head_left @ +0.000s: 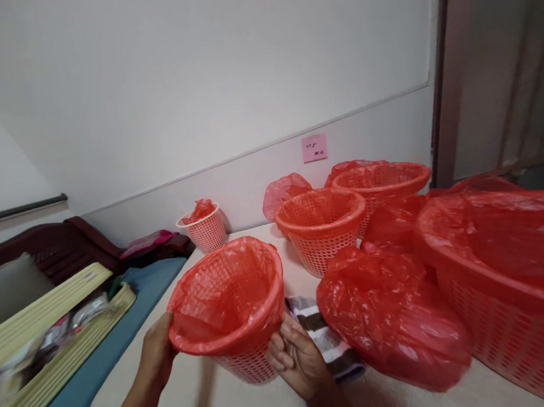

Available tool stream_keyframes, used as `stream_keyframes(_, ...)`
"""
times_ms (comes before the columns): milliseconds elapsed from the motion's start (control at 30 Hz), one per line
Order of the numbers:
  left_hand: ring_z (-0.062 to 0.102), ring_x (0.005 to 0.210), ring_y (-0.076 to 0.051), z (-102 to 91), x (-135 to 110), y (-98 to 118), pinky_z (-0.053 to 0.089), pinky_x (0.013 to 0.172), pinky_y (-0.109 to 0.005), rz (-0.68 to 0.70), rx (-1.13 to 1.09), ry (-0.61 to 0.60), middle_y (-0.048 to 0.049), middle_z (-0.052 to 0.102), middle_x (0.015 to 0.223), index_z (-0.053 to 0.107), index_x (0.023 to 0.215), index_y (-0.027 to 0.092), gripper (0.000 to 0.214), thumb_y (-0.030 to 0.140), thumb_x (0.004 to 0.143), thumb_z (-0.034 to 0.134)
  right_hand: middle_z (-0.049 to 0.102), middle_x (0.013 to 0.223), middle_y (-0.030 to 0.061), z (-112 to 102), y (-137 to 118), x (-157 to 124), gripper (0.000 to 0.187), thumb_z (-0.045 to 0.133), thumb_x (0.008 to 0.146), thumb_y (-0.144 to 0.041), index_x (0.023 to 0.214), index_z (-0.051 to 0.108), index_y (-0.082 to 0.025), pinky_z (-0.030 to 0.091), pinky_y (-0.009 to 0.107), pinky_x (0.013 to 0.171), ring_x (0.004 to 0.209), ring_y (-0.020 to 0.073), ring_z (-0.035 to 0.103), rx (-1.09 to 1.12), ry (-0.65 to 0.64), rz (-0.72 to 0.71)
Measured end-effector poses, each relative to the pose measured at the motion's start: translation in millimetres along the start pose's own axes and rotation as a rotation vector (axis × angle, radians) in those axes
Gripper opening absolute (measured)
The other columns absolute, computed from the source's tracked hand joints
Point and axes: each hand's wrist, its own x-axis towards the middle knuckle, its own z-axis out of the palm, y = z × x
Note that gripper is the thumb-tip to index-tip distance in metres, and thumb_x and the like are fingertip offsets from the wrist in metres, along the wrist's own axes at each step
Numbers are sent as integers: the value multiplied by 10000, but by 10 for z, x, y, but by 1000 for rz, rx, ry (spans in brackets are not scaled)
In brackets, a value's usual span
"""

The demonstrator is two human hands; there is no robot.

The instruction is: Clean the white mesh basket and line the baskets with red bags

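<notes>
1. Your left hand point(157, 348) gripped the near-left rim of the latticed basket point(250, 364); its fingertips were hidden behind the wall.
2. Your right hand point(298, 356) was curled at the basket's right side, thumb and fingers apparently pinching the red liner point(226, 283) just below the rim.
3. The basket was between both hands, over the pale surface point(163, 396); you could not tell whether its base touched down.
4. This grip called for a firm left hold and short, light right-hand pulls, since the thin film looked liable to tear.
5. An even overlap around the rim seemed the criterion to check; one-sided tension risked lifting the liner opposite.
6. The striped cloth point(322, 331) and loose red bag point(393, 317) lay right of your right hand; snagging them was a hazard.
7. Beyond stood the orange-rimmed basket point(322, 247) and, farther left, the small basket point(209, 233), film bunched in its mouth.
</notes>
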Motion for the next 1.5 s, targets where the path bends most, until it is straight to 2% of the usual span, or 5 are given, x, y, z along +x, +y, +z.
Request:
stream_keyframes(567, 434, 478, -132, -93, -90, 77, 388, 488, -275, 21, 110, 47, 42, 483, 515, 505, 642, 203, 496, 688, 741, 541, 596, 613, -40, -360, -35, 58, 278, 789, 697, -363, 855, 633, -195, 344, 192, 470, 483, 79, 486, -293, 355, -168)
stream_keyframes(733, 561, 839, -198, -163, -440, 101, 467, 777, -332, 463, 301, 242, -9, 587, 869, 576, 894, 227, 328, 548, 825, 570, 598, 612, -36, -452, -24, 86, 261, 780, 699, -336, 833, 611, -190, 348, 199, 472, 490, 88, 495, -316, 393, -129)
stream_keyframes(933, 640, 1041, -258, 238, -760, 99, 501, 911, -380, 1411, 1011, -170, -122, 684, 1134, 489, 1298, 180, 524, 400, 851, 651, 580, 580, -48, -432, 29, 131, 277, 784, 643, -319, 775, 576, -194, 331, 199, 463, 469, 84, 481, -319, 433, -130)
stream_keyframes(1100, 663, 681, -181, 326, -681, 81, 499, 636, -284, 1496, 1051, -172, -49, 713, 803, 568, 1044, 178, 151, 274, 947, 504, 587, 563, -42, -429, 76, 140, 318, 782, 602, -365, 776, 577, -195, 314, 200, 441, 447, 86, 474, -333, 476, -117)
stream_keyframes(1500, 632, 593, -153, 142, -877, -76, 459, 585, -268, 1468, 953, -67, -20, 679, 692, 589, 935, 205, 204, 399, 932, 527, 555, 543, -56, -583, 119, 107, 293, 771, 626, -367, 753, 576, -190, 322, 197, 436, 433, 77, 466, -366, 487, -67)
